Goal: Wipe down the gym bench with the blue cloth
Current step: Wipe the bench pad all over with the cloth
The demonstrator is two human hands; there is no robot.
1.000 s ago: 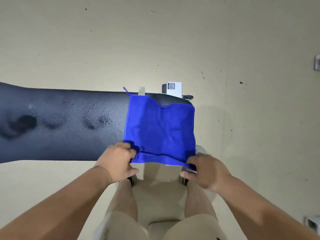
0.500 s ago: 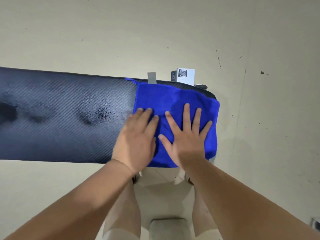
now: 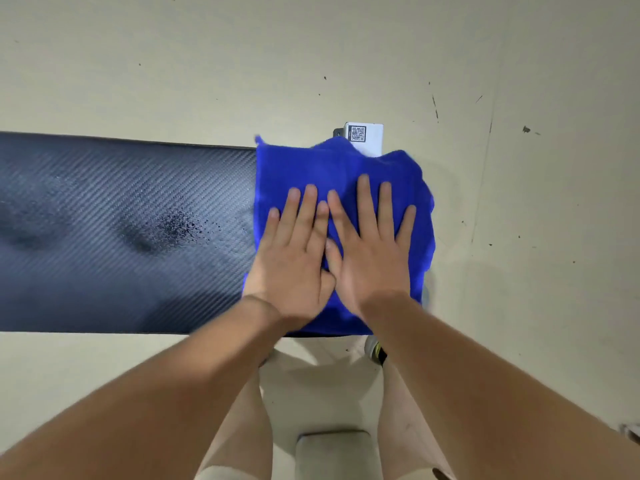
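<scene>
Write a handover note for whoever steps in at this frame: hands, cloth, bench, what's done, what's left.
Left hand: flat, fingers straight, pressing on the blue cloth.
Right hand: also flat on the cloth, right beside the left.
Cloth: spread over the right end of the gym bench, with its far and right edges rumpled.
Done: cloth laid out and pressed at that end.
Left: the rest of the pad to the left looks unwiped, including the dark speckled patch.
</scene>
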